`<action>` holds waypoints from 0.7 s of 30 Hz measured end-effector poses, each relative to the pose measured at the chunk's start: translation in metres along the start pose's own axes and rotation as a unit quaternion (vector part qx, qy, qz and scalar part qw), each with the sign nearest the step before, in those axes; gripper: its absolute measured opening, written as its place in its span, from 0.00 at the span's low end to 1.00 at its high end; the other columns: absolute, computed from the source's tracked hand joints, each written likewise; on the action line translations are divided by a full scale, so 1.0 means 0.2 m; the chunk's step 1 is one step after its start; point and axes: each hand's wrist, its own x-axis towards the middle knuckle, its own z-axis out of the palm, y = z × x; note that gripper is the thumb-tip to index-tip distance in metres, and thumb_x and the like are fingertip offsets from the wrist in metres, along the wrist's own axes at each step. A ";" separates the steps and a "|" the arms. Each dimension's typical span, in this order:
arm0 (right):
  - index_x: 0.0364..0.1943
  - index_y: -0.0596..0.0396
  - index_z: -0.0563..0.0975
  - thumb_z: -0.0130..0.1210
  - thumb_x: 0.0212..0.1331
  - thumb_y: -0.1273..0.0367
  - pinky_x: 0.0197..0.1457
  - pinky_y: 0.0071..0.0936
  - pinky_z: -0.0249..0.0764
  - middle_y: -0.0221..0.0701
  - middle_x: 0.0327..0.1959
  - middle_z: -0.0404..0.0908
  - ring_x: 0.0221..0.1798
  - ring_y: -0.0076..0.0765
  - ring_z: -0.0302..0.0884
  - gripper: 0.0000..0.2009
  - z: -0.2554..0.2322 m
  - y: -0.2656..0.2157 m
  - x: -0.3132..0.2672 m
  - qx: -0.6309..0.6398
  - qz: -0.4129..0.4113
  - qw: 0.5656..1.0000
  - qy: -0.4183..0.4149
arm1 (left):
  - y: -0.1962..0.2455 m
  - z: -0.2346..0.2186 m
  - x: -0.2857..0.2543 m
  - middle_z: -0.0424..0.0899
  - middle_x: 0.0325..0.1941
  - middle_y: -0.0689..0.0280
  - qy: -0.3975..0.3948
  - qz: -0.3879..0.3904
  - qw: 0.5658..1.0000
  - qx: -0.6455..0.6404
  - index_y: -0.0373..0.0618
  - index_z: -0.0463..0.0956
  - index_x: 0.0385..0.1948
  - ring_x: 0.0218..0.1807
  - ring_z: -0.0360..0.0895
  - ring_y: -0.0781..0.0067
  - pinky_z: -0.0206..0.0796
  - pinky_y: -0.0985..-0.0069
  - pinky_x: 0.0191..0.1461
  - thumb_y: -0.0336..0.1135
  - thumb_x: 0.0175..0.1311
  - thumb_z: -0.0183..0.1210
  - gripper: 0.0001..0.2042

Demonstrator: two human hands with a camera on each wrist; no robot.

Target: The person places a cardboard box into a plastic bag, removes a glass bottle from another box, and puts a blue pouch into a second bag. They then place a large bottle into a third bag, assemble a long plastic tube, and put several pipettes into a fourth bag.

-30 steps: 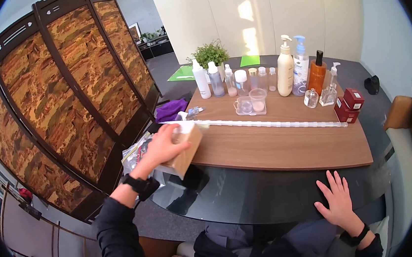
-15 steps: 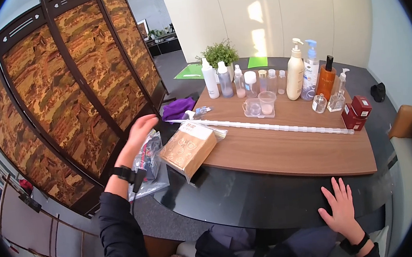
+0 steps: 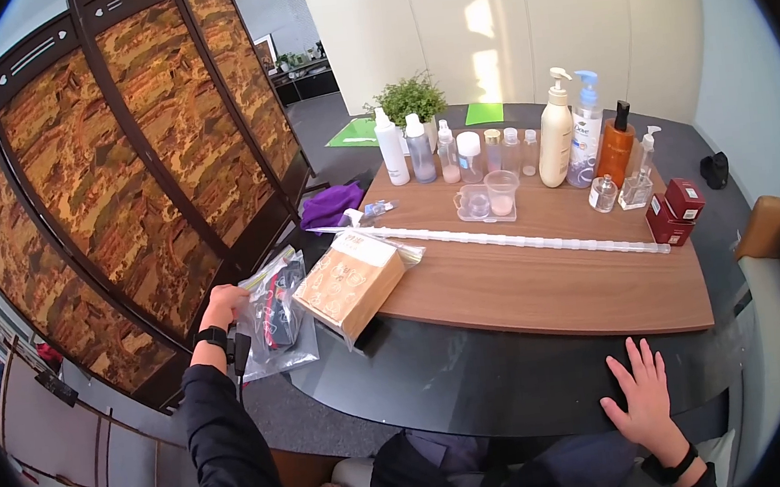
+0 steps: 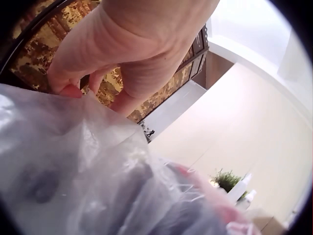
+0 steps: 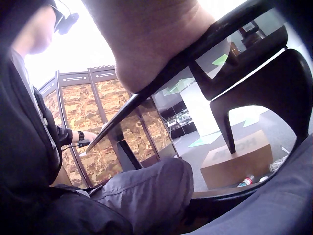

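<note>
My left hand point(image 3: 224, 305) pinches the edge of a clear plastic bag point(image 3: 277, 322) with dark and red contents, at the left end of the table. In the left wrist view thumb and fingers meet at the crinkled edge of that bag point(image 4: 93, 152). Just right of it sits a brown printed box point(image 3: 354, 283) in clear wrap, tilted across the board's left corner. My right hand point(image 3: 644, 397) rests with spread fingers on the dark glass table point(image 3: 478, 376) by its front edge.
On the wooden board point(image 3: 546, 299) lies a long white segmented strip point(image 3: 502, 240). Behind it stand several bottles, including a cream pump bottle point(image 3: 555, 134), and a clear tray point(image 3: 476, 205). Dark red boxes point(image 3: 674, 213) are at right, a purple cloth point(image 3: 330, 207) at left. A folding screen point(image 3: 161, 106) flanks the table.
My left hand has let go of the wrapped box, leaving it on the board's left corner, and has moved left and down to the plastic bag's edge. The right hand has stayed in place.
</note>
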 end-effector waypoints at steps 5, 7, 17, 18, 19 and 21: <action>0.62 0.50 0.71 0.60 0.50 0.55 0.72 0.62 0.42 0.50 0.72 0.54 0.75 0.63 0.46 0.32 -0.01 -0.01 0.00 0.006 0.004 1.000 -0.002 | 0.12 -0.04 -0.09 0.80 0.32 0.64 -0.008 0.067 0.960 -0.271 0.38 0.69 0.57 0.25 0.75 0.79 0.59 0.82 0.19 0.23 0.55 0.63 0.24; 0.62 0.50 0.71 0.59 0.50 0.55 0.73 0.62 0.42 0.50 0.72 0.54 0.75 0.63 0.46 0.32 -0.01 -0.01 0.00 0.008 0.005 1.000 -0.004 | 0.26 -0.02 -0.29 0.81 0.33 0.68 -0.044 0.177 0.922 -0.341 0.37 0.73 0.52 0.29 0.78 0.79 0.67 0.83 0.27 0.25 0.60 0.61 0.17; 0.61 0.51 0.71 0.58 0.51 0.54 0.73 0.62 0.42 0.50 0.72 0.54 0.74 0.64 0.47 0.32 0.00 0.00 0.00 0.007 0.003 1.000 0.001 | 0.49 -0.03 -0.72 0.83 0.35 0.72 -0.093 0.211 0.928 -0.294 0.40 0.80 0.40 0.30 0.75 0.86 0.65 0.85 0.34 0.34 0.65 0.61 0.08; 0.61 0.51 0.71 0.58 0.51 0.54 0.73 0.62 0.42 0.50 0.72 0.54 0.74 0.64 0.47 0.32 0.00 0.00 0.00 0.008 0.003 1.000 0.000 | 0.49 -0.02 -0.73 0.83 0.34 0.73 -0.092 0.218 0.929 -0.283 0.40 0.80 0.39 0.30 0.75 0.86 0.65 0.85 0.34 0.34 0.65 0.61 0.08; 0.61 0.51 0.71 0.58 0.51 0.54 0.73 0.62 0.42 0.50 0.72 0.54 0.74 0.64 0.47 0.32 0.00 0.00 0.00 0.008 0.004 1.000 0.000 | 0.50 -0.03 -0.75 0.83 0.34 0.73 -0.085 0.220 0.934 -0.267 0.40 0.80 0.39 0.31 0.75 0.86 0.65 0.85 0.34 0.34 0.65 0.61 0.08; 0.61 0.51 0.71 0.58 0.51 0.54 0.73 0.62 0.42 0.50 0.72 0.54 0.74 0.64 0.47 0.32 0.00 0.00 0.00 0.009 0.004 1.000 0.000 | 0.53 -0.04 -0.81 0.83 0.33 0.73 -0.072 0.223 0.943 -0.236 0.40 0.80 0.39 0.32 0.76 0.86 0.65 0.85 0.36 0.35 0.65 0.61 0.08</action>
